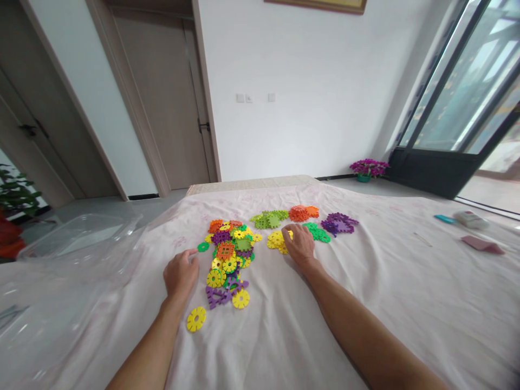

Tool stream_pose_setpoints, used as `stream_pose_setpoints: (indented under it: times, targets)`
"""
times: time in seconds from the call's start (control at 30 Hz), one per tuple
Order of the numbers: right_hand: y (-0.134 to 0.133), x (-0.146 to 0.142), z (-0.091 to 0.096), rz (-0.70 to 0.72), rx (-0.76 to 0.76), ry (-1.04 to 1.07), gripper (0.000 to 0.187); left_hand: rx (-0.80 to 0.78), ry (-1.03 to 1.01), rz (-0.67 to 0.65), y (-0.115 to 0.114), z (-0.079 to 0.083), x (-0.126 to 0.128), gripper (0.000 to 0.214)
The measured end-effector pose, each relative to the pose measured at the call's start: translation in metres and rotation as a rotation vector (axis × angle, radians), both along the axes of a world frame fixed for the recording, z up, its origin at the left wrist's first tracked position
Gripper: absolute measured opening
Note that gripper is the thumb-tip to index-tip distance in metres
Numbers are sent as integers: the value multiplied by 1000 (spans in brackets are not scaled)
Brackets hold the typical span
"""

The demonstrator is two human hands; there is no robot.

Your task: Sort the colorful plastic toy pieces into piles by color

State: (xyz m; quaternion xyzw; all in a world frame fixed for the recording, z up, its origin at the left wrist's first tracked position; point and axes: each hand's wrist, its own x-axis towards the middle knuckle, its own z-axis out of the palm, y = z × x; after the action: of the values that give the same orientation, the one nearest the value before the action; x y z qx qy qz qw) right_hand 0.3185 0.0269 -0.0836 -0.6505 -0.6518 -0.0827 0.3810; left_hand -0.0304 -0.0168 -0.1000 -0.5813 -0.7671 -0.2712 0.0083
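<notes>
My left hand [181,272] rests on the cloth left of a mixed heap of plastic interlocking pieces [231,249]. Its thumb and forefinger are apart, close to a green notched disc [203,247], and nothing shows between them. Over a pile of yellow notched discs [277,241], my right hand [301,245] bends its fingers, with a yellow disc showing between thumb and fingertips. Purple triangular pieces [216,297] lie at the heap's near end. One loose yellow disc [196,319] sits nearest to me.
Sorted piles lie beyond my right hand: light green pieces [268,219], orange pieces [299,213], green discs [319,233] and purple pieces [340,222]. A clear plastic container [81,238] is at left. A pink item [482,244] and a white object [470,220] lie far right.
</notes>
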Motion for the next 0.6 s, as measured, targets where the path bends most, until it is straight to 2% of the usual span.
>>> stream_pose_setpoints:
  times: [0.07, 0.13, 0.3, 0.43, 0.5, 0.6]
  targets:
    - [1, -2, -1, 80, 3, 14, 24, -13, 18, -12, 1, -1, -1, 37]
    - [0, -9, -1, 245, -34, 16, 24, -13, 33, -27, 3, -3, -1, 37]
    - [-19, -38, 3, 653, -248, -34, 26, 1, 30, -54, 5, -7, -3, 36]
    - [-36, -57, 8, 805, -425, -102, 27, 17, 26, -68, 6, -7, -4, 34]
    - [-41, -63, 11, 881, -438, -160, 30, 19, 21, -77, 6, -8, -4, 34]
    - [-46, -71, 16, 987, -380, -257, 35, 23, 15, -95, 6, -8, -4, 34]
